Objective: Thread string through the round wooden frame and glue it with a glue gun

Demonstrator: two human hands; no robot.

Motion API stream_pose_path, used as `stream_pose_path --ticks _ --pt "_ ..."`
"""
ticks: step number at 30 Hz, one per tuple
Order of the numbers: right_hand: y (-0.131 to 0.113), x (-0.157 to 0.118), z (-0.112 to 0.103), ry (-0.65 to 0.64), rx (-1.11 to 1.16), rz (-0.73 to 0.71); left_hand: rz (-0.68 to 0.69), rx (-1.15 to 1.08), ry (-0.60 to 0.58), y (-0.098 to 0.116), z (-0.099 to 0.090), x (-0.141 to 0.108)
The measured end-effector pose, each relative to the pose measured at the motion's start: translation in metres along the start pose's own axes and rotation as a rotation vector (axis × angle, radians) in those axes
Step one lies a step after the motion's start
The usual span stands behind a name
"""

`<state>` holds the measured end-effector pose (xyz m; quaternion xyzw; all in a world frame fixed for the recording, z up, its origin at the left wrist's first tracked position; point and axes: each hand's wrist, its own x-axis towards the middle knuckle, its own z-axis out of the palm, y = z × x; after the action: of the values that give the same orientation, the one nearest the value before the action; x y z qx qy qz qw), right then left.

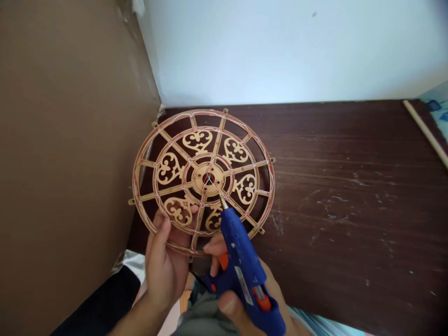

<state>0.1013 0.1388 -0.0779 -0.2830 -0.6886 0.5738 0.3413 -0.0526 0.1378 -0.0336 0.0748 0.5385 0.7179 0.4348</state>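
Observation:
A round, gold-coloured ornamental frame (199, 178) with rings, spokes and scrolled heart-shaped cut-outs is held tilted over the table's near left part. Red and white wires run along its rings and meet at the centre hub. My left hand (168, 259) grips the frame's lower left rim, thumb in front and fingers behind. In my right hand (241, 303) is a blue glue gun (241, 252) with an orange trigger; its metal nozzle points up at the inner ring, just below the hub. A clear glue stick shows at the gun's rear. Whether the nozzle touches the frame, I cannot tell.
The dark brown wooden table (350, 196) has scratches and whitish marks. A brown panel (70, 140) rises on the left and a pale wall (280, 51) at the back. A thin wooden stick (425, 130) lies along the right edge.

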Motion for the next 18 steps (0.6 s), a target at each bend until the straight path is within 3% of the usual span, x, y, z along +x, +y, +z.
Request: stream_pose_path --ticks 6,12,18 --pt "0.001 -0.008 -0.007 0.112 0.032 -0.045 -0.123 0.012 0.071 0.000 0.004 -0.002" --pt "-0.014 0.007 -0.020 0.041 -0.053 -0.184 -0.071 0.020 0.040 -0.003 0.010 -0.007" --pt "-0.034 0.018 -0.025 -0.004 -0.093 -0.068 -0.083 0.107 -0.018 0.000 0.005 -0.006"
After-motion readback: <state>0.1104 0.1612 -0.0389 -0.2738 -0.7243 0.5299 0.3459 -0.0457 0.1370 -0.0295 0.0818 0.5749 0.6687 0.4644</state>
